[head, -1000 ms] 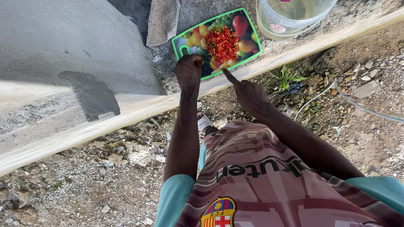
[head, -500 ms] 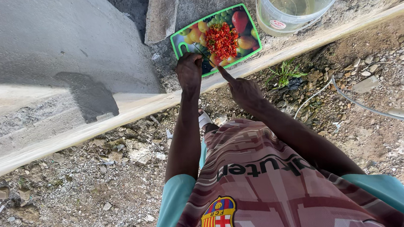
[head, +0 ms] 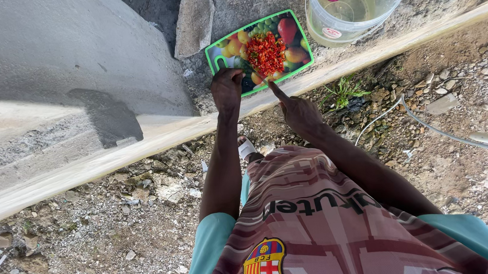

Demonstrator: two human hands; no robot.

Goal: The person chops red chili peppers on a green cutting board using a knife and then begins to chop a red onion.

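Left hand (head: 226,88) gripped the near-left corner of the cutting board (head: 213,52) while the right hand (head: 299,111), forefinger extended, pointed toward chopped red peppers (head: 265,53) just beyond.

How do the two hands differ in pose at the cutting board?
The left hand curls over the near edge of the cutting board, fingers bent. The right hand stays off the board, index finger stretched toward the chopped red pile. Both are bare and reach forward from the body.
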